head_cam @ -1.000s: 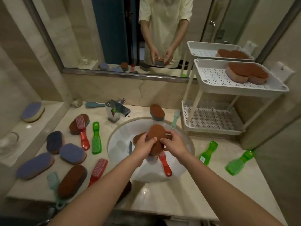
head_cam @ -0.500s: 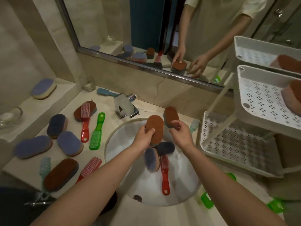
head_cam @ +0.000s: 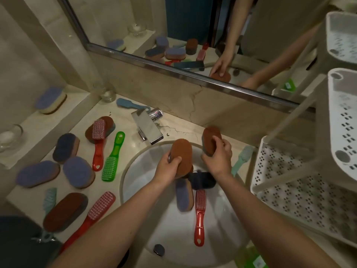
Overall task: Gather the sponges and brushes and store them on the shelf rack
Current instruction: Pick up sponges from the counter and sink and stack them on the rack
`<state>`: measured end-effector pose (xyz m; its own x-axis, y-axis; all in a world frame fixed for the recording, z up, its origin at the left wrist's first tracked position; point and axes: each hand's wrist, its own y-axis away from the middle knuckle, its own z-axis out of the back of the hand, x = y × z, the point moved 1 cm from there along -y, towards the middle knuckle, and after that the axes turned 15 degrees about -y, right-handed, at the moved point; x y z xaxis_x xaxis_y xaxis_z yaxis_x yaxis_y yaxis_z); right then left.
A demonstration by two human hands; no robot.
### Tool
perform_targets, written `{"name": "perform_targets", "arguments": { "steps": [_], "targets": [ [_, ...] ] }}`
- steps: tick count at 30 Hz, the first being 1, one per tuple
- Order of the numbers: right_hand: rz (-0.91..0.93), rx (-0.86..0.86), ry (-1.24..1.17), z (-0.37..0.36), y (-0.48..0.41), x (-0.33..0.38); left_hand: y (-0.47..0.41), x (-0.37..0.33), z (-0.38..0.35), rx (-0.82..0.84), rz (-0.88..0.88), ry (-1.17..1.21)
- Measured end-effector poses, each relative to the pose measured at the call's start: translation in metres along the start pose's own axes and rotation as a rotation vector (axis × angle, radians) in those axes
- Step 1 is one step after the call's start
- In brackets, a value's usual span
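The left hand (head_cam: 167, 168) grips a brown sponge (head_cam: 182, 154) while the right hand (head_cam: 218, 158), nearer the shelf rack (head_cam: 301, 194) rightward, grips a second sponge (head_cam: 209, 137).

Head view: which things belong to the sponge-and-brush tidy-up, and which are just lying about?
Job: brown sponge in left hand; second brown sponge under right hand; blue sponges; red brush in sink; green brush; shelf rack.
Lying about: faucet; glass jar; glass bowl.
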<state>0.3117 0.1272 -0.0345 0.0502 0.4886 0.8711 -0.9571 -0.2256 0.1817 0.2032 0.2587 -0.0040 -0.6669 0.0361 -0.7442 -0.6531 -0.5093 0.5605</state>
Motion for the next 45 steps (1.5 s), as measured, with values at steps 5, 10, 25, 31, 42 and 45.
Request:
{"name": "perform_targets", "arguments": {
  "steps": [5, 10, 25, 31, 42, 45],
  "targets": [
    [-0.005, -0.007, 0.072, -0.004, -0.01, -0.006, -0.007, 0.001, -0.006, -0.008, 0.029, 0.011],
    [-0.041, 0.006, 0.041, -0.002, -0.014, -0.01, -0.007, 0.002, -0.012, 0.005, 0.019, 0.002],
    [-0.108, -0.042, -0.572, 0.013, 0.042, 0.045, 0.017, -0.033, -0.014, -0.048, -0.129, 0.248],
    [-0.008, -0.122, -0.705, 0.036, 0.075, 0.086, 0.054, -0.052, 0.003, 0.0, -0.315, 0.169],
    [0.184, -0.236, -0.714, 0.063, 0.149, 0.135, 0.125, -0.062, 0.044, -0.016, -0.62, -0.067],
    [0.227, -0.258, -0.7, 0.075, 0.169, 0.145, 0.142, -0.061, 0.05, -0.014, -0.726, -0.08]
  ]
}}
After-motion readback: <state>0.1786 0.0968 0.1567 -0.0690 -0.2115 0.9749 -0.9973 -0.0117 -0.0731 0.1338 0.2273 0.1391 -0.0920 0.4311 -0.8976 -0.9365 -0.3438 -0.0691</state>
